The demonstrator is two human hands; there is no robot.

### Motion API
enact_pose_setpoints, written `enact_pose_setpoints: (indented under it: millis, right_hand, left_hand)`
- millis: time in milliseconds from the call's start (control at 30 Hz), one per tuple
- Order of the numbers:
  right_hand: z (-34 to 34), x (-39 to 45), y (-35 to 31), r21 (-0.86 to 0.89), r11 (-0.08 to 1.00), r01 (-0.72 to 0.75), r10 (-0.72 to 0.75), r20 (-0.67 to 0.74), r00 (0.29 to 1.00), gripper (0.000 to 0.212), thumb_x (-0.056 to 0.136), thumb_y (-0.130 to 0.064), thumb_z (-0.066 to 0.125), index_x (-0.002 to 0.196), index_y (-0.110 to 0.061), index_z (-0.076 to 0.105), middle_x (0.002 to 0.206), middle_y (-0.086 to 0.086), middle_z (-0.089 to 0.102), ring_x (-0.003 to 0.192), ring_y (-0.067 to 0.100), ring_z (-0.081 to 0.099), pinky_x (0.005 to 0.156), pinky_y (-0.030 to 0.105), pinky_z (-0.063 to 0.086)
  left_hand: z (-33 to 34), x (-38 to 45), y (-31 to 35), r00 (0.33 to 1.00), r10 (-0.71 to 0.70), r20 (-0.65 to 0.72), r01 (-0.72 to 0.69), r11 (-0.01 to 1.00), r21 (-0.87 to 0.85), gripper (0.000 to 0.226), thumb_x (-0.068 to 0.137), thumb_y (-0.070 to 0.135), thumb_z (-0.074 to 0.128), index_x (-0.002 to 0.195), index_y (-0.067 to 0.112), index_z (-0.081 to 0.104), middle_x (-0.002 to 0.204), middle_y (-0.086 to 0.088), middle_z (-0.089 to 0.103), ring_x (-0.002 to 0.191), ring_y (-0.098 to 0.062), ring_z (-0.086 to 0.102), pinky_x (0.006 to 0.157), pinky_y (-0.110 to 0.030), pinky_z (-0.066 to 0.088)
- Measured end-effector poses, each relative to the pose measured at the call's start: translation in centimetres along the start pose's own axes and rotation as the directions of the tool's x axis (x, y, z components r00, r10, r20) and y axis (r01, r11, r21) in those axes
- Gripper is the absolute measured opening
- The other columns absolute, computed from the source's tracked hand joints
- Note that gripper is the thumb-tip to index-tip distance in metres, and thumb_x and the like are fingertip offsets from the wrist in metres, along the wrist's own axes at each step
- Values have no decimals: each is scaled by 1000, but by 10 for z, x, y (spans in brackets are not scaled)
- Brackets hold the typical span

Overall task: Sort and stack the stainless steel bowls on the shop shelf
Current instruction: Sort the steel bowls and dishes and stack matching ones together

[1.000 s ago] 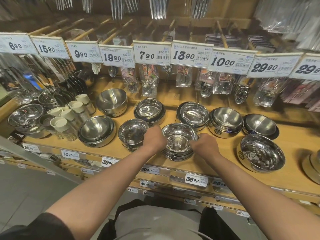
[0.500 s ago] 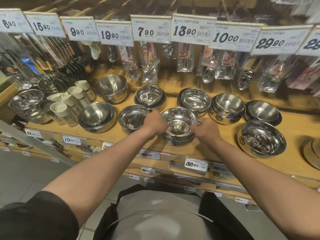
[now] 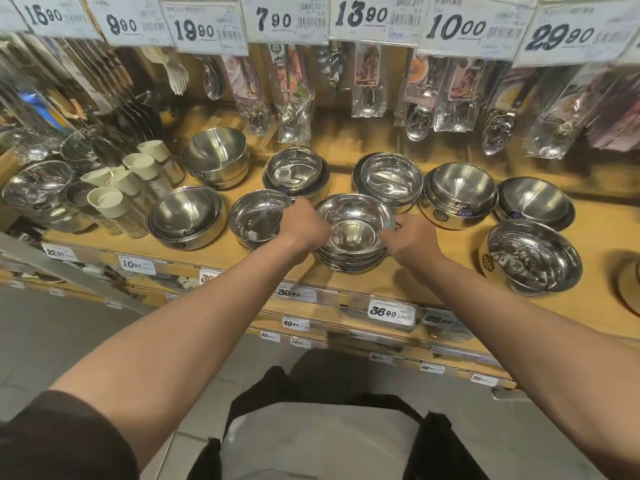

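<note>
Bowls crowd the wooden shelf (image 3: 346,285) in front of you, and your two hands meet at one pile in the middle. The stack of shallow steel bowls (image 3: 353,237) sits near the front edge of the shelf, with a smaller bowl nested in its top. Your left hand (image 3: 303,225) is pressed against the stack's rim at 9 o'clock, fingers curled over the edge; your right hand (image 3: 410,237) is against the rim at 3 o'clock. Both look closed on the stack, though the fingertips are hidden behind the knuckles, so how firm the grip is you cannot tell.

At 9 o'clock from the stack, just beyond your left hand, stands a polished bowl (image 3: 259,218), and further the same way a wider matte bowl (image 3: 187,216). At 11 o'clock a flat-bottomed bowl pile (image 3: 296,171) sits toward the back; at 1 o'clock another shiny pile (image 3: 389,180) is close behind the stack. At 2 o'clock two nested matte bowls (image 3: 459,195) carry dark labels, with one more bowl (image 3: 535,202) beyond them. At 3 o'clock, well apart, a footed glossy bowl (image 3: 530,258) stands near the shelf's front edge. White-capped jars (image 3: 114,202) cluster at far 9 o'clock. Packaged spoons (image 3: 291,95) hang above under price tags (image 3: 367,17).
</note>
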State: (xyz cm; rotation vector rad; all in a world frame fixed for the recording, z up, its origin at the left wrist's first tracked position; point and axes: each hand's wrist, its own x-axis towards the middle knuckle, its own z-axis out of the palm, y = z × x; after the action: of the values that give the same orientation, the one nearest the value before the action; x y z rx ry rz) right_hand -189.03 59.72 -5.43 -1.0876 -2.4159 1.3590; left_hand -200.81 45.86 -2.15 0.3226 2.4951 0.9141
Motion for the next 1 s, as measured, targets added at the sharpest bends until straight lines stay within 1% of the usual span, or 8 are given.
enact_pose_setpoints:
  millis: [167, 300, 400, 600, 667, 800, 900, 1000]
  right_hand:
    - [-1, 5, 0, -97, 994, 44, -37, 66, 997, 45, 90, -1, 56, 53, -14, 34, 56, 3, 35, 54, 18, 30, 50, 30, 21]
    - [-1, 9, -1, -98, 995, 1, 0, 13, 1000, 30, 90, -7, 59, 61, -14, 51, 64, 3, 53, 60, 16, 45, 54, 28, 33]
    - [3, 4, 1, -70, 997, 15, -16, -16, 1000, 34, 91, -9, 61, 59, -16, 53, 66, -2, 56, 64, 14, 48, 56, 28, 36]
    - [13, -3, 6, -29, 1000, 6, -7, -29, 1000, 27, 93, -13, 57, 67, -19, 55, 69, 0, 57, 68, 19, 49, 64, 31, 36]
    - [16, -2, 5, 30, 999, -34, 34, -26, 999, 24, 91, -16, 56, 67, -17, 55, 68, 1, 57, 69, 21, 50, 61, 32, 38]
    - [18, 0, 0, 162, 975, -151, 147, 33, 989, 23, 86, -29, 58, 92, -11, 72, 95, 9, 75, 96, 32, 69, 95, 49, 55]
    - [18, -3, -2, 210, 961, -179, 175, 39, 984, 36, 81, -32, 59, 100, -5, 73, 104, 16, 76, 105, 39, 69, 99, 57, 52]
    - [18, -4, -7, 246, 948, -201, 193, 55, 980, 40, 76, -34, 59, 98, -3, 70, 105, 19, 75, 105, 39, 69, 100, 58, 52]
  left_hand:
    - [1, 8, -1, 999, -43, 11, 43, 997, -66, 34, 88, 4, 62, 121, 0, 58, 112, -16, 64, 93, -32, 68, 77, -49, 63]
    - [-1, 17, -7, 998, -47, 42, 52, 991, -124, 23, 85, -1, 65, 108, 1, 61, 106, -16, 67, 93, -33, 69, 80, -50, 62]
    - [-2, 20, -10, 998, -38, 45, 44, 986, -159, 18, 84, -4, 65, 97, 6, 58, 103, -17, 66, 94, -34, 69, 79, -53, 62]
    - [2, 21, -18, 998, 39, 50, -31, 988, -154, 27, 83, -5, 63, 109, 1, 59, 105, -17, 66, 97, -35, 68, 81, -51, 61]
    - [3, 20, -20, 996, 72, 47, -66, 992, -105, 25, 85, -1, 62, 110, 1, 58, 106, -16, 66, 90, -29, 67, 74, -40, 60]
    - [2, 14, -21, 991, 109, 80, -108, 994, -12, 32, 85, 2, 56, 116, -6, 61, 108, -20, 68, 89, -30, 65, 57, -27, 41]
    - [0, 15, -22, 990, 88, 109, -82, 995, -59, 18, 83, -1, 55, 99, -2, 63, 85, -11, 63, 74, -25, 58, 50, -27, 38]
    - [-3, 17, -21, 986, 77, 147, -57, 989, -133, 8, 82, -6, 56, 87, -4, 61, 84, -18, 65, 80, -33, 63, 67, -35, 55]
